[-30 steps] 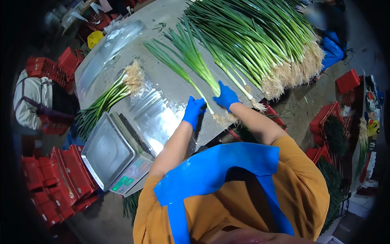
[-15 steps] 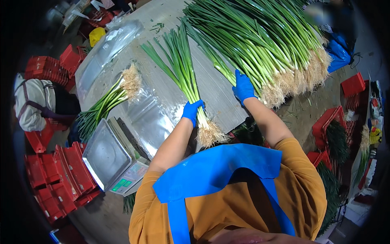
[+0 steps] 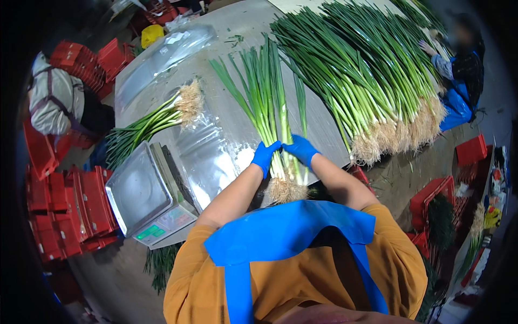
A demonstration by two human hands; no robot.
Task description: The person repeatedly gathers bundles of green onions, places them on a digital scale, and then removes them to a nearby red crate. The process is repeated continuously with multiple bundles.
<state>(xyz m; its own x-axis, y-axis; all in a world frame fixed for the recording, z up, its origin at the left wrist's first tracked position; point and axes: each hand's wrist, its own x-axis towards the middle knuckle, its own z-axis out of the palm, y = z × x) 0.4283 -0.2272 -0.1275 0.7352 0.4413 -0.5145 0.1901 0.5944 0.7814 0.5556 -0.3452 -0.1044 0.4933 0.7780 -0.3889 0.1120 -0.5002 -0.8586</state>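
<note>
Blue gloves cover both of my hands. My left hand (image 3: 265, 157) is closed around a bunch of spring onions (image 3: 263, 116) just above its pale, hairy roots, near the table's front edge. Close beside it, my right hand (image 3: 301, 150) is closed on some spring onion stalks (image 3: 284, 121) lying against the bunch's right side. The right fingertips are partly hidden by the stalks. To the right, a large pile of spring onions (image 3: 372, 92) has its roots toward the near right. A smaller bunch (image 3: 156, 121) lies at the left, roots pointing up and right.
A weighing scale (image 3: 141, 189) with a metal pan stands at the left table edge. Clear plastic sheets (image 3: 167, 56) lie on the metal table (image 3: 243, 27). Red crates (image 3: 70, 208) are stacked at left. One person (image 3: 465, 65) is at far right, another (image 3: 54, 102) at left.
My right hand has moved left from the pile's edge to the held bunch, bringing stalks against it. The view has shifted slightly, and the person at far right shows more.
</note>
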